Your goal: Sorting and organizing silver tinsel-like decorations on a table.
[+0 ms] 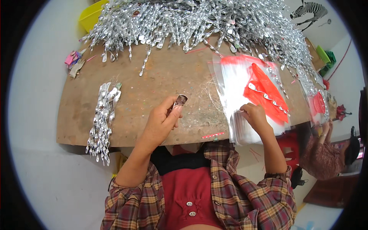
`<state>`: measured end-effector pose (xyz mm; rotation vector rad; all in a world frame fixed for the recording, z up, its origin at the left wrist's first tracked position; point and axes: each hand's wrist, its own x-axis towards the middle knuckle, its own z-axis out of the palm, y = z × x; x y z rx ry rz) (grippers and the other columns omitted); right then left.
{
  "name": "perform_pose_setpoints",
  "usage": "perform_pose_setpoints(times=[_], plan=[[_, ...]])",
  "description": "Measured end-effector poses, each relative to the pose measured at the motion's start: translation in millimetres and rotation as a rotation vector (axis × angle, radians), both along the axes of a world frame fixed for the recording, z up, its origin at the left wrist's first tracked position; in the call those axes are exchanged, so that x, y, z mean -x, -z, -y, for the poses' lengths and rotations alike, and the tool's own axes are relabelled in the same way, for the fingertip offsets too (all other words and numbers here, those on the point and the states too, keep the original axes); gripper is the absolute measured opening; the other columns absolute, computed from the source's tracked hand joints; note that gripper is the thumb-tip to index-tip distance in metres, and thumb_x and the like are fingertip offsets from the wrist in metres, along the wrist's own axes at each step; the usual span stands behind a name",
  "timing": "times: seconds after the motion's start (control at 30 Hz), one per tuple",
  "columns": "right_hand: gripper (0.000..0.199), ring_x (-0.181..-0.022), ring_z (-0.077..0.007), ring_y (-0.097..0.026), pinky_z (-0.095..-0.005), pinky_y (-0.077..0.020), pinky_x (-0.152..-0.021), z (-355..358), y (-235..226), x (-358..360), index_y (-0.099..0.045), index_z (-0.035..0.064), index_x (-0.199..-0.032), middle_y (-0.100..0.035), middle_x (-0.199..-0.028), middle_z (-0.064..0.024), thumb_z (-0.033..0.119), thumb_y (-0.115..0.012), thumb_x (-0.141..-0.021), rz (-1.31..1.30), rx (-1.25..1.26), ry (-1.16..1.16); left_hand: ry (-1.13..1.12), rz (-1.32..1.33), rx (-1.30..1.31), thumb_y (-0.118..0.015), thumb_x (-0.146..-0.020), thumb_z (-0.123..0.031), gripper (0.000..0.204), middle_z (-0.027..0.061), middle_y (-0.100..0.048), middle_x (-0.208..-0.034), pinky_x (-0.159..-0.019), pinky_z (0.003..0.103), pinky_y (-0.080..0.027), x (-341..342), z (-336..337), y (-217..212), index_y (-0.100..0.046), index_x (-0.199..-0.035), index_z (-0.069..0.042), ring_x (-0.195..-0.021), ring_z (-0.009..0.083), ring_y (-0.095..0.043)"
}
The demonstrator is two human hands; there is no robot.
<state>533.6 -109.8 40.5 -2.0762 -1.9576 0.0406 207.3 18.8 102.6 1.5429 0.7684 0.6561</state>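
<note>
The left hand [161,122] pinches a small shiny card [179,100] between thumb and fingers, raised over the board [161,80]. The right hand [254,116] presses curled fingers on the near edge of the clear bags [239,82], where a silver spiral [266,96] lies on red backing. A sorted bundle [102,115] rests left, the big spiral pile [199,21] far. The slick bags overhang the near edge and could slide off if the hand lifts; the loose spiral may roll away
</note>
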Motion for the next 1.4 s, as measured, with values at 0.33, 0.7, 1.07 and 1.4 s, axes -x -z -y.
perform_pose_setpoints(times=[0.33, 0.7, 1.07, 1.4], plan=[[0.005, -0.059, -0.0196, -0.054, -0.0327, -0.0381, -0.058, -19, 17, 16, -0.060, 0.0052, -0.077, -0.055, -0.064, -0.0027, 0.010, -0.062, -0.076, 0.206, -0.047, -0.005, 0.083, 0.034, 0.024, -0.051, -0.090, -0.017, 0.027, -0.0015, -0.051, -0.074, -0.050, 0.019, -0.038, -8, -9, 10, -0.055, -0.112, -0.002, -0.057, 0.0037, -0.045], [0.006, -0.045, -0.0021, -0.025, -0.0181, -0.0212, -0.045, -95, -48, 190, -0.058, 0.0064, -0.088, -0.035, -0.055, 0.0093, 0.010, -0.060, -0.083, -2.026, 0.004, -0.046, 0.025, 0.145, 0.221, -0.065, -0.081, -0.016, 0.033, -0.0062, -0.045, -0.069, -0.048, 0.017, -0.029, 36, -19, -9, -0.058, -0.110, -0.003, -0.055, 0.0013, -0.038], [0.009, -0.053, -0.0005, -0.032, -0.0161, -0.0233, -0.048, -129, -41, 239, -0.060, 0.0060, -0.090, -0.050, -0.071, 0.0069, 0.009, -0.062, -0.082, -1.998, -0.097, -0.058, -0.086, 0.212, 0.429, -0.065, -0.080, -0.016, 0.020, -0.0067, -0.048, -0.067, -0.046, 0.018, -0.026, 64, -41, -9, -0.062, -0.095, -0.003, -0.051, 0.0011, -0.034], [0.010, -0.056, 0.0003, -0.035, -0.0161, -0.0252, -0.050, -135, -41, 234, -0.060, 0.0058, -0.090, -0.049, -0.070, 0.0084, 0.011, -0.062, -0.082, -1.725, -0.125, 0.003, -0.085, 0.223, 0.430, -0.064, -0.082, -0.015, 0.012, -0.0064, -0.050, -0.067, -0.046, 0.018, -0.027, 58, -50, -4, -0.061, -0.088, -0.005, -0.052, 0.0016, -0.037]])
